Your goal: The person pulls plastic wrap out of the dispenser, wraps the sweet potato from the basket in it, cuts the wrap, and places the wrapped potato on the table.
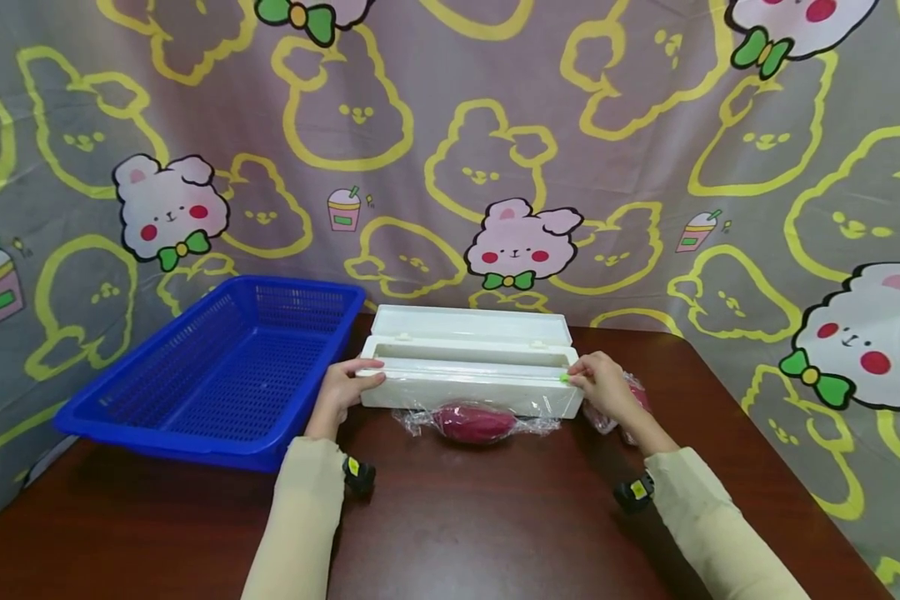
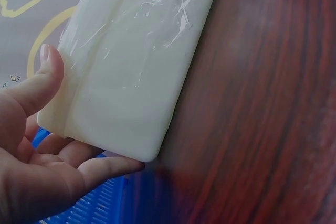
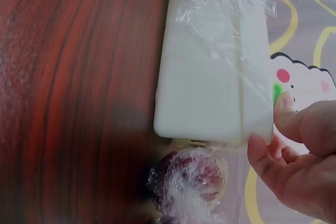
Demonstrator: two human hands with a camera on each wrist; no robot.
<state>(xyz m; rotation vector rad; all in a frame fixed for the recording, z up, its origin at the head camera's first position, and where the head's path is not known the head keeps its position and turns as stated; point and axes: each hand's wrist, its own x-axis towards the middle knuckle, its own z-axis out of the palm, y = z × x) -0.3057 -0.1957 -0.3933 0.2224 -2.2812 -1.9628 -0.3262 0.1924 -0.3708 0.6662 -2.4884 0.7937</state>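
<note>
A white cling film dispenser (image 1: 468,392) lies on the table with its lid (image 1: 472,321) raised and a roll of film inside. My left hand (image 1: 342,387) grips its left end, thumb over the top edge and fingers along the end face. At the right end, my right hand (image 1: 603,385) pinches the small green slide cutter (image 1: 565,377), with other fingers against the corner. Against the dispenser's front sits an oblong dark red item (image 1: 474,423) wrapped in clear film, its loose film ends spread to both sides. Film also clings to the dispenser's front in the left wrist view.
A large blue plastic basket (image 1: 270,446) stands on the left of the dark wooden table (image 1: 450,533). Another film-wrapped dark red item (image 3: 191,179) lies beside the dispenser's right end, partly behind my right hand in the head view. A patterned curtain (image 1: 390,100) hangs behind.
</note>
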